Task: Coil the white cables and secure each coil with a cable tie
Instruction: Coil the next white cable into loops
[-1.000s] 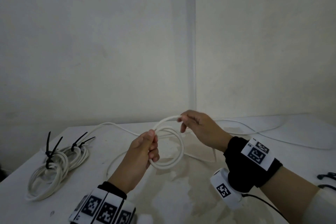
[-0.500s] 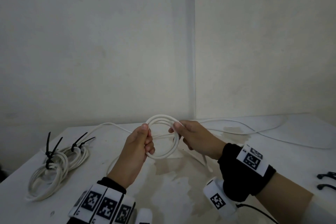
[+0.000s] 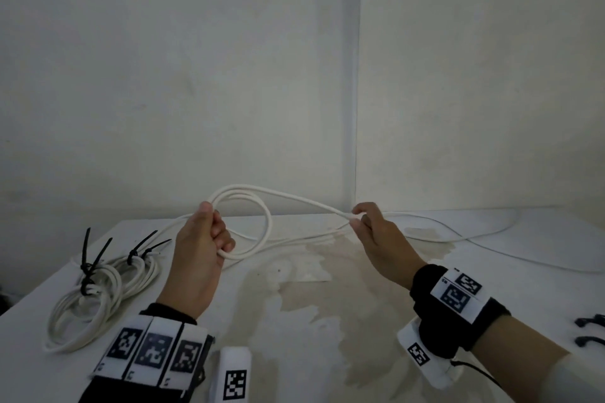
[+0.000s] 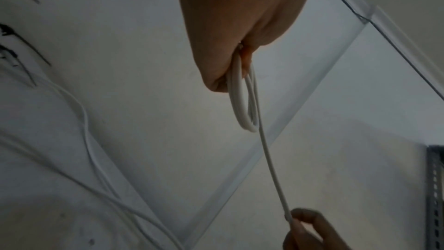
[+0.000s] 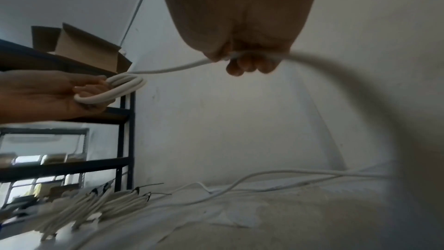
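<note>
My left hand [image 3: 209, 232] grips a small coil of white cable [image 3: 266, 222] of a few loops, held above the table. From the coil one strand [image 3: 311, 203] runs right to my right hand [image 3: 358, 217], which pinches it between thumb and fingers. In the left wrist view the coil [image 4: 242, 105] hangs from my fist, and the strand [image 4: 271, 168] leads down to the right hand [image 4: 302, 223]. The right wrist view shows my right hand [image 5: 240, 60] curled round the cable and the left hand with the coil [image 5: 115, 88] at the left. The loose rest of the cable [image 3: 425, 235] trails over the table.
Two finished coils [image 3: 98, 291] bound with black cable ties [image 3: 95, 258] lie at the table's left. Loose black ties [image 3: 589, 330] lie at the right edge. The white table [image 3: 311, 321] is stained in the middle and meets a wall corner. A dark shelf rack [image 5: 125, 140] stands left.
My right hand has moved away to the right from the coil, sliding along the cable and drawing a strand taut. The left hand keeps its hold on the coil and has shifted slightly left.
</note>
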The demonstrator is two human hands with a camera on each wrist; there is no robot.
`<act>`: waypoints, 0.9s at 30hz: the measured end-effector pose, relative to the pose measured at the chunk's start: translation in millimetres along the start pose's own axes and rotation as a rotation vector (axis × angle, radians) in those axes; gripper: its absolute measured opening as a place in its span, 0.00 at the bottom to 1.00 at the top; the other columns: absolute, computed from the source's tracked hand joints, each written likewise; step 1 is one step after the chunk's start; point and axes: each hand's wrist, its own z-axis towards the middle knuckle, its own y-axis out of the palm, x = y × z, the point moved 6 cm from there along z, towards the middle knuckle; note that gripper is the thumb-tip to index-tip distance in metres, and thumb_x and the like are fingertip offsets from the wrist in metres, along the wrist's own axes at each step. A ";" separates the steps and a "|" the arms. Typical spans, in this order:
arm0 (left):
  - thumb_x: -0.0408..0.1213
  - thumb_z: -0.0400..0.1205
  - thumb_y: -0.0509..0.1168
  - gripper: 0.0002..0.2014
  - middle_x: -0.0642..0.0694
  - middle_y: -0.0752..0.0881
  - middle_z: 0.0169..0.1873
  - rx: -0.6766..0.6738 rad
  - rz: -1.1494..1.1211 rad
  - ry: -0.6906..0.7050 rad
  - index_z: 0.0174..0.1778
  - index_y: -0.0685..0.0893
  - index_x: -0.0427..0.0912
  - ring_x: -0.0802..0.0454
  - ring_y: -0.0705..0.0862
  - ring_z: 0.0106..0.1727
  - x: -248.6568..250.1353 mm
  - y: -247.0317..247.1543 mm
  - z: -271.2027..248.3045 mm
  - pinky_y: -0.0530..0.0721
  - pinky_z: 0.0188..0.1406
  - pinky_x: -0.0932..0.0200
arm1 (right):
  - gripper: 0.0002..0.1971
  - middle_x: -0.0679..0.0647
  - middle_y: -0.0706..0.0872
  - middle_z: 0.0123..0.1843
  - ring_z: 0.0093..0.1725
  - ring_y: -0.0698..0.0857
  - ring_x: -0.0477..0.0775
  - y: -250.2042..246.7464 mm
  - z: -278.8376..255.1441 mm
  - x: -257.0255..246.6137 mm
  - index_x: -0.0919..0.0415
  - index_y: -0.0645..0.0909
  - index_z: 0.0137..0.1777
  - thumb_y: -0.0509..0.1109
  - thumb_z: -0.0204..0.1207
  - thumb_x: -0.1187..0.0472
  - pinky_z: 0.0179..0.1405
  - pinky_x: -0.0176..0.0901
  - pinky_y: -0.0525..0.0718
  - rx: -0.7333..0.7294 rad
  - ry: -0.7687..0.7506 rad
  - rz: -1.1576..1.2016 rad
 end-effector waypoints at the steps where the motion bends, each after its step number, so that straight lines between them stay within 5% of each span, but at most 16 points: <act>1: 0.40 0.88 0.49 0.18 0.57 0.68 0.14 0.005 0.005 0.007 0.31 0.69 0.43 0.63 0.64 0.15 1.2 -1.0 2.6 0.67 0.16 0.71 | 0.05 0.48 0.71 0.29 0.27 0.69 0.47 0.7 1.3 -1.5 0.54 0.69 0.53 0.53 0.85 0.57 0.27 0.38 0.64 -0.003 -0.020 -0.037; 4: 0.40 0.88 0.48 0.18 0.57 0.68 0.14 0.027 0.034 0.036 0.31 0.69 0.43 0.63 0.65 0.15 4.2 -3.3 8.2 0.68 0.17 0.71 | 0.14 0.53 0.81 0.37 0.34 0.79 0.56 11.7 -0.9 -23.1 0.62 0.75 0.52 0.51 0.83 0.56 0.33 0.45 0.73 -0.032 -0.201 -0.343; 6: 0.40 0.88 0.48 0.18 0.56 0.68 0.16 0.042 0.085 0.072 0.31 0.68 0.44 0.62 0.65 0.16 6.1 -2.8 11.5 0.68 0.20 0.69 | 0.14 0.52 0.84 0.35 0.30 0.84 0.54 24.1 -10.7 -39.7 0.60 0.79 0.44 0.53 0.76 0.55 0.22 0.39 0.76 -0.008 -0.371 -0.529; 11: 0.39 0.88 0.47 0.17 0.49 0.64 0.27 0.059 0.261 0.183 0.32 0.67 0.43 0.64 0.65 0.17 2.0 7.2 11.3 0.65 0.28 0.62 | 0.04 0.48 0.80 0.29 0.20 0.77 0.49 49.7 -30.3 -76.6 0.56 0.69 0.41 0.56 0.74 0.57 0.14 0.34 0.64 0.029 -0.606 -0.568; 13: 0.39 0.88 0.47 0.17 0.48 0.64 0.27 0.050 0.294 0.200 0.32 0.66 0.43 0.64 0.66 0.17 -1.9 12.5 8.2 0.65 0.28 0.63 | 0.10 0.48 0.78 0.28 0.20 0.75 0.48 56.7 -37.8 -91.4 0.57 0.67 0.39 0.68 0.69 0.59 0.16 0.35 0.59 0.059 -0.664 -0.613; 16: 0.40 0.88 0.47 0.17 0.49 0.65 0.27 0.009 0.361 0.191 0.32 0.67 0.43 0.65 0.66 0.18 -8.5 20.5 2.8 0.67 0.24 0.69 | 0.21 0.48 0.77 0.27 0.19 0.72 0.48 65.2 -40.6 -106.6 0.57 0.72 0.36 0.83 0.51 0.61 0.19 0.36 0.53 0.049 -0.679 -0.702; 20: 0.40 0.87 0.48 0.17 0.48 0.65 0.26 -0.086 0.465 0.122 0.32 0.67 0.42 0.58 0.66 0.24 -22.3 32.4 -10.6 0.68 0.22 0.70 | 0.13 0.49 0.78 0.29 0.17 0.72 0.48 66.1 -37.7 -114.3 0.55 0.78 0.29 0.82 0.58 0.58 0.16 0.35 0.56 0.034 -0.698 -0.747; 24: 0.41 0.86 0.50 0.17 0.47 0.69 0.26 -0.255 0.583 0.002 0.33 0.71 0.39 0.52 0.68 0.28 -37.9 40.2 -23.1 0.68 0.27 0.58 | 0.13 0.51 0.84 0.31 0.18 0.79 0.49 63.1 -36.4 -117.2 0.57 0.80 0.33 0.81 0.63 0.53 0.15 0.31 0.63 0.010 -0.778 -0.603; 27: 0.33 0.86 0.52 0.15 0.51 0.79 0.28 -0.348 0.606 -0.047 0.33 0.76 0.43 0.62 0.81 0.28 -45.6 43.1 -25.4 0.78 0.32 0.69 | 0.17 0.49 0.84 0.31 0.22 0.79 0.50 48.1 -25.5 -119.8 0.56 0.75 0.36 0.78 0.59 0.48 0.18 0.32 0.64 -0.107 -0.661 -0.387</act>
